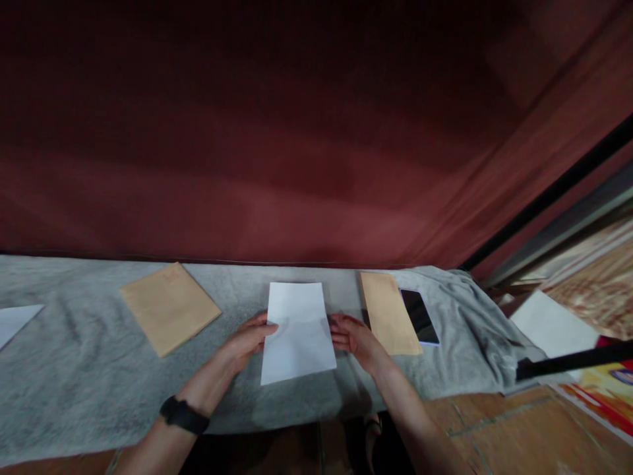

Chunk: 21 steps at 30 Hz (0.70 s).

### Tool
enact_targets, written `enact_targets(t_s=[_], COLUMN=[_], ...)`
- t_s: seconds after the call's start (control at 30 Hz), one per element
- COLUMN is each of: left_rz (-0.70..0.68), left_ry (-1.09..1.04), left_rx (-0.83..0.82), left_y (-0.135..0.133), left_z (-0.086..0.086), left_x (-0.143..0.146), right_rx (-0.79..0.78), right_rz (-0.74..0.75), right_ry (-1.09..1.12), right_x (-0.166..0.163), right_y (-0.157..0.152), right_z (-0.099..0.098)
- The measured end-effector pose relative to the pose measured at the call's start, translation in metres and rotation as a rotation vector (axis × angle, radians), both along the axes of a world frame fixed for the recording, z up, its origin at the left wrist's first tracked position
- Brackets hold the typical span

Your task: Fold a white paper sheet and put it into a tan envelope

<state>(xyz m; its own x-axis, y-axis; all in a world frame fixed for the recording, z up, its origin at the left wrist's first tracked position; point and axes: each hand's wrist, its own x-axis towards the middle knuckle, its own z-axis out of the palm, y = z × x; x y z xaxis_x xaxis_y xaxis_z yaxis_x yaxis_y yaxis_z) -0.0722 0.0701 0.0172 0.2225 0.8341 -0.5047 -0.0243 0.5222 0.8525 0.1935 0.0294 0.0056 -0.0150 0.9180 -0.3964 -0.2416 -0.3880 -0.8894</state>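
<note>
A white sheet of paper [299, 333], or a thin stack of sheets, is in front of me over the grey cloth. My left hand [251, 338] grips its left edge, thumb on top and the other fingers partly hidden underneath. At the opposite edge, my right hand [353, 338] has its fingers stretched out and slightly apart, with the tips at the paper's side. Whether those tips go under the sheet I cannot tell. Close to the right hand lies a narrow brown envelope [390, 313]. A wider brown envelope [171, 309] lies at an angle to the left.
A grey cloth [84, 396] covers the long surface. A dark-screened phone [420, 318] lies partly beside the narrow envelope. Another white paper [17, 322] shows at the far left. A red curtain [297, 218] hangs behind. Black bars [568, 361] stand at the right above a tiled floor [534, 429].
</note>
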Motion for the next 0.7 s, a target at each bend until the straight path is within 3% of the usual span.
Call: enact_targets(t_s=[0.17,0.37,0.5,0.63,0.7], left_rz=[0.001,0.011,0.008,0.01,-0.067], left_ry=[0.153,0.288,0.437,0.984,1.111], left_rx=[0.181,0.247,0.282,0.608,0.835], left_y=[-0.004,-0.003,-0.002,-0.007,-0.013], left_z=[-0.016,-0.028,-0.022,-0.016,-0.02], left_x=[0.01,0.017,0.008,0.012,0.023], right_rx=[0.319,0.683,0.784,0.775,0.762], right_rz=[-0.097,0.303,0.441,0.398,0.371], right_ry=[-0.685,-1.033,-1.257,-1.337,-1.35], right_x=[-0.011,-0.04,-0.052,-0.05,-0.048], right_y=[0.001,-0.014,-0.026,-0.026,-0.022], right_z=[-0.014,-0.017,-0.03,-0.038,-0.04])
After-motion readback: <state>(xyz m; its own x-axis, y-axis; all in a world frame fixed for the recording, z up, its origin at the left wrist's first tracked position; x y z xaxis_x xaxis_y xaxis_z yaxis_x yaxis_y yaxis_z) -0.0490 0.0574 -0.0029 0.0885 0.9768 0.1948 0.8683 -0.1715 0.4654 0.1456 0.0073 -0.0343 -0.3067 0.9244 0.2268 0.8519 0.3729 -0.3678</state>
